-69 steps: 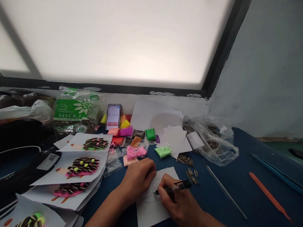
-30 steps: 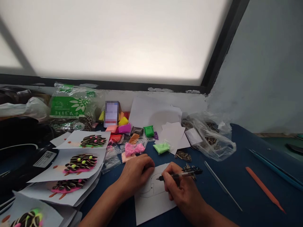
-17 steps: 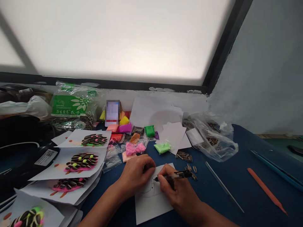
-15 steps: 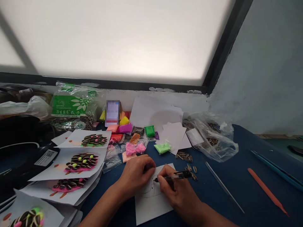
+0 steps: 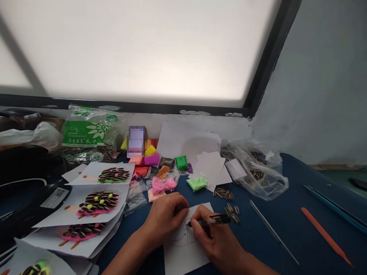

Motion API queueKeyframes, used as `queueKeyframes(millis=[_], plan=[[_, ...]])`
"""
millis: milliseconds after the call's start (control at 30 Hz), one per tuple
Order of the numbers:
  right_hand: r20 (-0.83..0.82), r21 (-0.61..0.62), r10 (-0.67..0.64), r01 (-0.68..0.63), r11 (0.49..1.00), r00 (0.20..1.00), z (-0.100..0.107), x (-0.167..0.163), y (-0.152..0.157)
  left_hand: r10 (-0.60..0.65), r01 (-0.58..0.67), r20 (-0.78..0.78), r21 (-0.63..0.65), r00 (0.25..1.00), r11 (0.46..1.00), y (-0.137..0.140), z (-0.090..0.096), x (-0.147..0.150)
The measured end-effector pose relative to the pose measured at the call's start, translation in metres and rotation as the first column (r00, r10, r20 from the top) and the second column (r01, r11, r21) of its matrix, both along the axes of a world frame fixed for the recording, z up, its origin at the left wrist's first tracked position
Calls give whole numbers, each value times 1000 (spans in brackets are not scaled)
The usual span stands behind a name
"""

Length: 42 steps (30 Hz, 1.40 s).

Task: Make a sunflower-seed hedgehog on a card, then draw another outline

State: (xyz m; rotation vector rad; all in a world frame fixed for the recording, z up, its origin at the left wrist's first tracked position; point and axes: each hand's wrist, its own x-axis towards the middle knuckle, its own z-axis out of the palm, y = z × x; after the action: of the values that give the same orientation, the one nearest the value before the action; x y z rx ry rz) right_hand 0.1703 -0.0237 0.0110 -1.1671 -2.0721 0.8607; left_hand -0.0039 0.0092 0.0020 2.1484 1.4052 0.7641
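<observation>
A black pen [image 5: 213, 220] is gripped in my right hand [image 5: 219, 240], its tip down on a white sheet of paper [image 5: 186, 258]. Thin dark curved lines and a small dot show on the sheet. My left hand [image 5: 168, 215], fingers curled, holds down the sheet's upper left side; its fingertips are partly hidden. Just beyond the sheet lie loose sunflower seeds [image 5: 224, 194], a light green clay pack [image 5: 197, 183] and pink clay [image 5: 163, 185].
Hedgehog pictures of clay and seeds [image 5: 97, 202] are stacked at left. Behind are a green seed bag [image 5: 86, 131], a phone [image 5: 135, 142], paper pieces [image 5: 210, 168] and a clear bag [image 5: 258, 175]. At right lie a thin metal tool [image 5: 272, 229] and an orange tool [image 5: 325, 235].
The pen tip has moved slightly down and left on the paper, and another line now shows. The whole view has shifted a little; my left hand stays on the sheet.
</observation>
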Motion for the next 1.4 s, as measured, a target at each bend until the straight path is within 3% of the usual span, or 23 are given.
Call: queueKeyframes(millis=[500,700,967,1233,1400], plan=[[-22,-34,23,-24,999,999,0,1,-1,0,0,-25,-8,1000,1000,2,1,0],[-34,5,-78,79,997,996,1,4,1,-9,9,-16,-12,1000,1000,0,2,0],[-77,-107,0,-8,994,997,0,3,2,-10,10,-1,0,1000,1000,1,1,1],[-15,-23,-42,42,999,999,1,1,2,-7,6,-11,-11,1000,1000,1,2,1],[-18,-65,-11,10,998,1000,1,3,1,-5,5,-23,-5,1000,1000,1,2,1]])
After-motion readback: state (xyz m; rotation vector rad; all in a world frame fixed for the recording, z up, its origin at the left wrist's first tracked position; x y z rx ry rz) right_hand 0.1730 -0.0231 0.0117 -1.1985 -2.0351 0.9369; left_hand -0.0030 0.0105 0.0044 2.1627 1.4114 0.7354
